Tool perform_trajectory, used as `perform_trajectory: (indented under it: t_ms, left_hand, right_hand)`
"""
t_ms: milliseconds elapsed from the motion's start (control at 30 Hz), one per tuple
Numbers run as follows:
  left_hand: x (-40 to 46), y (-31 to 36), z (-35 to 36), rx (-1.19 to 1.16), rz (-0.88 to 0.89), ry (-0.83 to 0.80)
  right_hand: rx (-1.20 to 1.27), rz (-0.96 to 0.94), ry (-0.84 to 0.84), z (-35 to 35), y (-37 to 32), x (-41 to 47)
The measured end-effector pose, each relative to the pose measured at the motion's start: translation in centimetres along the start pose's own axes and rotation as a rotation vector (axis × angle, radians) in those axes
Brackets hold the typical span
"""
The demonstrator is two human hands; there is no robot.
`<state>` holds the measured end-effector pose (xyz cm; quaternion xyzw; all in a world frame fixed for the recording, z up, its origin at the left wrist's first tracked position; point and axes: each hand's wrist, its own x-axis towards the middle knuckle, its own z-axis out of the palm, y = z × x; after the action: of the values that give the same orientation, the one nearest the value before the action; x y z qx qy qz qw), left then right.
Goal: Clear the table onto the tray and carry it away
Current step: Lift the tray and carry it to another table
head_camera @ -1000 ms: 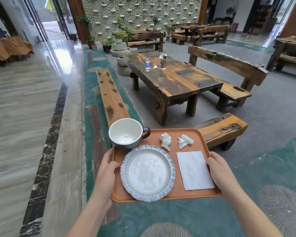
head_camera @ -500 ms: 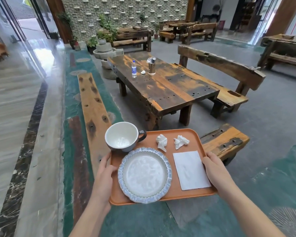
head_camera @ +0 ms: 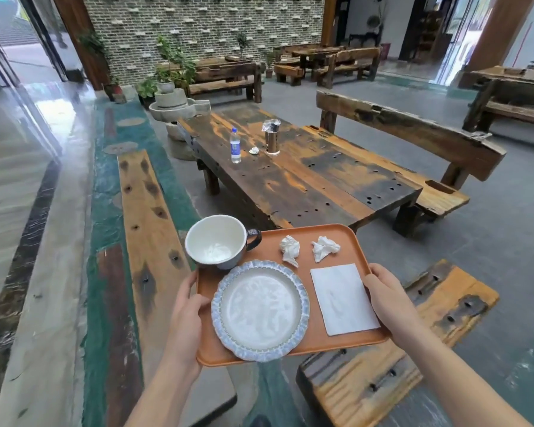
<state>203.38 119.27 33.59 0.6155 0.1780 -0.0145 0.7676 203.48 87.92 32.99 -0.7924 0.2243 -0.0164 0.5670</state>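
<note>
I hold an orange tray [head_camera: 315, 238] level in front of me. My left hand [head_camera: 184, 318] grips its left edge and my right hand [head_camera: 389, 300] grips its right edge. On the tray stand a white cup with a dark handle [head_camera: 216, 241] at the back left and a blue-rimmed plate [head_camera: 259, 309] at the front left. Two crumpled tissues [head_camera: 290, 249] [head_camera: 324, 248] lie at the back, and a flat white napkin [head_camera: 342, 298] lies on the right. Beyond the tray is the dark wooden table [head_camera: 305, 183].
A water bottle [head_camera: 235, 146], a small crumpled tissue [head_camera: 254, 150] and a metal canister [head_camera: 272, 138] stand on the table's far end. A plank bench [head_camera: 145, 211] runs on the left, a backed bench [head_camera: 413, 143] on the right, a low bench [head_camera: 398, 343] right under the tray.
I have moved closer to the table and turned a little left; the table and benches have grown nearer. The tray and everything on it keep their places in my hands.
</note>
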Motion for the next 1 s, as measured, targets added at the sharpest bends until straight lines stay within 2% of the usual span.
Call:
perform_trajectory:
  t_ms: [300, 633, 1000]
  left_hand:
    - [18.5, 7.3, 1.5, 0.038, 0.012, -0.031]
    - [29.1, 8.0, 3.5, -0.008, -0.027, 0.002]
    - [40.0, 11.4, 10.1, -0.005, -0.020, 0.062]
  right_hand:
    - [-0.022, 0.013, 0.030, 8.0, -8.0, 14.7]
    - [-0.082, 0.019, -0.026, 12.2, -10.9, 26.5]
    - [-0.101, -0.020, -0.089, 13.2, -17.5, 40.3]
